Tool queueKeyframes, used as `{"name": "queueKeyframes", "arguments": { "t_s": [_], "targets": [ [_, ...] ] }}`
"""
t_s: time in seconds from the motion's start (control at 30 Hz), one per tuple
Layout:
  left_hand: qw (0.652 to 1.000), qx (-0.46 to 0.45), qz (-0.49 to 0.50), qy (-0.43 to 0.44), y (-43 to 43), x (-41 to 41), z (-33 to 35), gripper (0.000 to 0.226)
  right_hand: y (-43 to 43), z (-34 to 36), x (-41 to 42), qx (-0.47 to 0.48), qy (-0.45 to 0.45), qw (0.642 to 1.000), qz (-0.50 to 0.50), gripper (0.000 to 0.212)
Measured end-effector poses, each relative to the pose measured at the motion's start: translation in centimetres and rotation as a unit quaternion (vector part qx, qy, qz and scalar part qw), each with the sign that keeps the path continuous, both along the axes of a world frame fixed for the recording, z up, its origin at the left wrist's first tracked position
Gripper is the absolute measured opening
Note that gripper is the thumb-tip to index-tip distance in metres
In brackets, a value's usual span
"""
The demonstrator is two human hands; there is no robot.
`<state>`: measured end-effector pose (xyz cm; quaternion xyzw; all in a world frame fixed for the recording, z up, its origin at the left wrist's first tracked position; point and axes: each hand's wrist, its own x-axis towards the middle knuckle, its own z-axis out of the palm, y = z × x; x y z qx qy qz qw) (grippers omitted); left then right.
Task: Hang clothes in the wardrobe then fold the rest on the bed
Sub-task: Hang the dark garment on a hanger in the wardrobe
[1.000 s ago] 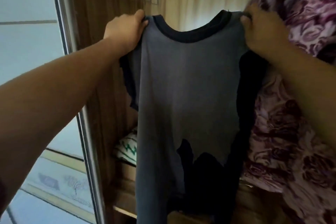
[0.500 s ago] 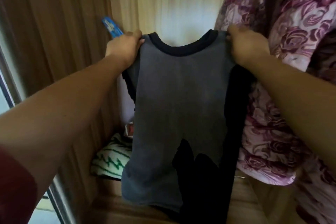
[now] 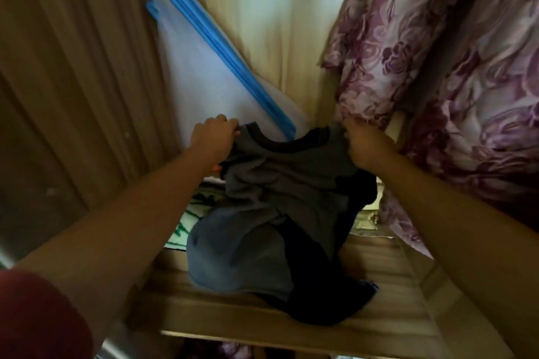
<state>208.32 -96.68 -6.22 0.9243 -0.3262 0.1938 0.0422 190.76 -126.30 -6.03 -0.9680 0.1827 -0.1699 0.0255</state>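
Lowered since half a second ago, the grey shirt now slumps in folds on the wardrobe shelf instead of hanging straight. The left hand and right hand each pinch a shoulder beside the dark collar, fingers curled into the cloth. A blue-edged clear bag has come fully into view behind. The shirt largely hides a green-patterned cloth, and its dark hem blurs into shadow.
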Motion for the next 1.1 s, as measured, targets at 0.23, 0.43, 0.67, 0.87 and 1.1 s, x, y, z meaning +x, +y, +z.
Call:
{"name": "queueKeyframes", "arguments": {
  "t_s": [0.23, 0.43, 0.67, 0.87, 1.1],
  "targets": [
    [0.993, 0.058, -0.007, 0.105, 0.2, 0.1, -3.7, 0.033, 0.2, -6.8, 0.7, 0.099, 0.066, 0.990, 0.069, 0.007],
    [0.988, -0.002, -0.031, 0.149, 1.5, -1.2, -0.2, 0.039, 2.0, -2.5, 1.9, 0.205, 0.010, 0.974, 0.096, 0.010],
    [0.984, -0.098, -0.066, 0.136, 1.4, -3.2, 11.2, 0.037, 5.1, 11.8, 0.6, 0.141, -0.039, 0.982, 0.119, 0.033],
    [0.994, -0.049, -0.047, 0.082, 2.0, -6.6, 23.6, 0.027, 7.0, 23.9, -2.4, 0.077, -0.073, 0.984, 0.143, 0.026],
    [0.998, -0.045, -0.022, 0.038, 4.8, -12.4, 35.5, 0.046, 9.9, 34.1, -5.6, 0.006, -0.153, 0.974, 0.166, 0.027]
  ]
}}
